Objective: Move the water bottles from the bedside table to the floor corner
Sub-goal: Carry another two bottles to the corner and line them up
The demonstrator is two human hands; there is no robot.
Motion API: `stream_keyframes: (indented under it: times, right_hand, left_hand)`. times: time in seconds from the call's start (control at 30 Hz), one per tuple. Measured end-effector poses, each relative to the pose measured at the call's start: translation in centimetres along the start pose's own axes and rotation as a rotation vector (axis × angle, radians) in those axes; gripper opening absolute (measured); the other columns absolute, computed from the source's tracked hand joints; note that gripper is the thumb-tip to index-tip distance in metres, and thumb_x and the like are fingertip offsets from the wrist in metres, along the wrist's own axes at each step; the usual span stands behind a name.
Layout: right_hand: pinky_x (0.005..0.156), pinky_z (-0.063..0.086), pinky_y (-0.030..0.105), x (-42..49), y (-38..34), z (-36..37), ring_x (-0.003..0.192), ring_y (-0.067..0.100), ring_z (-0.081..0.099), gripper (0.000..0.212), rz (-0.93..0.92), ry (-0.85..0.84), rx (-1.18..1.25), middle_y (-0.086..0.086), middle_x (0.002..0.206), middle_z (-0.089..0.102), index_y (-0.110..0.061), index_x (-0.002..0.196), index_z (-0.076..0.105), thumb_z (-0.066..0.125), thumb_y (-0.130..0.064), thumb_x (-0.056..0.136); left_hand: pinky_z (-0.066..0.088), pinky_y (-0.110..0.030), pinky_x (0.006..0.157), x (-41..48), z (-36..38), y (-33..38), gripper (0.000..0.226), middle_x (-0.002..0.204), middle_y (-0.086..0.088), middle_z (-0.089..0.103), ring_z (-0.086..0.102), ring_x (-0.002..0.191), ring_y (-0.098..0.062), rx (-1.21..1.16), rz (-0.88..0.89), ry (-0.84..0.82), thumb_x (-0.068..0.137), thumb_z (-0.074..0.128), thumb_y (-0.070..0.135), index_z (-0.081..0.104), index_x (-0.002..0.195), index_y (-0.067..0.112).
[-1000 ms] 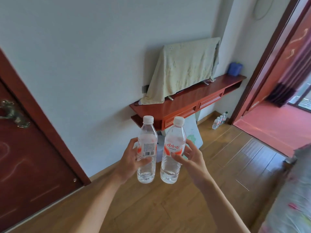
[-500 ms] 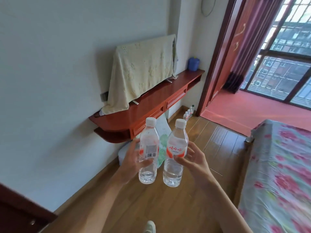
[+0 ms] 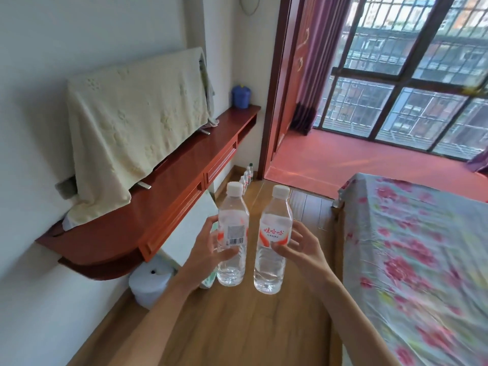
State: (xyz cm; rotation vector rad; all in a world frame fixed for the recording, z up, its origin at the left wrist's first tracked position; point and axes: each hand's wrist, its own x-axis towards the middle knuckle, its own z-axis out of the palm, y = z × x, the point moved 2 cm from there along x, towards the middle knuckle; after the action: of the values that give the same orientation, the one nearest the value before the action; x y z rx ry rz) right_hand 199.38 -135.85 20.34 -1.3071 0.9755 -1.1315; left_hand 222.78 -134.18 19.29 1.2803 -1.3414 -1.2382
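I carry two clear water bottles with white caps upright in front of me. My left hand (image 3: 204,253) grips the left bottle (image 3: 233,233), whose barcode label faces me. My right hand (image 3: 303,250) grips the right bottle (image 3: 273,239), which has a red-and-white label. Both bottles hang in the air over the wooden floor. Far ahead, several more water bottles (image 3: 247,177) stand in a row on the floor in the corner under the far end of the shelf, beside the door frame.
A red wooden wall shelf (image 3: 148,204) runs along the left wall, with a cloth-covered screen (image 3: 134,120) and a blue pot (image 3: 240,96) on it. A white container (image 3: 150,286) sits under the shelf. A bed with a floral sheet (image 3: 412,260) fills the right. A doorway (image 3: 343,157) opens onto a red-floored balcony.
The view has swung right and moved forward along the wall. The dark door on the left has left the frame, the bed and window have come in, and both bottles stay in my hands.
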Motion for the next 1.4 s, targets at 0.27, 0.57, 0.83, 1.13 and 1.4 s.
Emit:
stream_keyframes:
  times: [0.27, 0.57, 0.83, 1.13, 1.4]
  right_hand:
    - [0.089, 0.057, 0.043, 7.0, -0.5, -2.8, 0.109, 0.032, 0.067, 0.078, -0.013, 0.079, 0.011, 0.012, 0.119, 0.069, -0.009, 0.127, 0.056, 0.088, -0.042, 0.064]
    - [0.087, 0.058, 0.04, 13.1, 0.1, -7.0, 0.108, 0.029, 0.068, 0.08, -0.046, 0.187, 0.026, 0.011, 0.117, 0.069, -0.008, 0.126, 0.057, 0.088, -0.045, 0.062]
    - [0.091, 0.057, 0.039, 20.3, 1.4, -12.1, 0.109, 0.027, 0.067, 0.064, -0.066, 0.198, -0.025, 0.008, 0.117, 0.07, -0.013, 0.125, 0.058, 0.086, -0.029, 0.069]
    - [0.091, 0.056, 0.042, 30.7, 2.0, -19.3, 0.108, 0.029, 0.067, 0.077, -0.041, 0.181, -0.004, 0.008, 0.117, 0.07, -0.011, 0.126, 0.057, 0.087, -0.046, 0.064]
    - [0.098, 0.048, 0.06, 39.4, 3.1, -25.5, 0.112, 0.033, 0.065, 0.074, 0.001, 0.115, -0.047, 0.009, 0.119, 0.069, -0.017, 0.127, 0.059, 0.089, -0.042, 0.064]
  left_hand:
    - [0.051, -0.009, 0.08, 9.5, 1.0, 0.7, 0.063, 0.123, 0.015, 0.057, 0.061, 0.104, 0.007, 0.025, 0.021, -0.087, 0.075, 0.077, 0.026, 0.037, 0.122, 0.037]
    - [0.054, -0.022, 0.087, 18.0, 2.9, 1.4, 0.091, 0.125, 0.01, 0.06, 0.061, 0.114, -0.006, -0.053, 0.019, -0.156, 0.05, 0.085, 0.058, 0.038, 0.126, 0.041]
    - [0.05, -0.036, 0.098, 27.0, 5.6, 1.3, 0.087, 0.125, 0.008, 0.061, 0.059, 0.118, -0.01, -0.032, 0.003, -0.18, 0.053, 0.086, 0.045, 0.04, 0.127, 0.035]
    - [0.051, -0.035, 0.096, 39.1, 9.9, 1.5, 0.074, 0.114, 0.021, 0.064, 0.06, 0.115, -0.003, -0.006, -0.012, -0.159, 0.067, 0.085, 0.019, 0.042, 0.126, 0.034]
    - [0.055, -0.027, 0.087, 48.0, 12.9, 1.9, 0.071, 0.108, 0.024, 0.065, 0.06, 0.113, -0.001, -0.017, -0.02, -0.105, 0.072, 0.078, 0.007, 0.039, 0.129, 0.024]
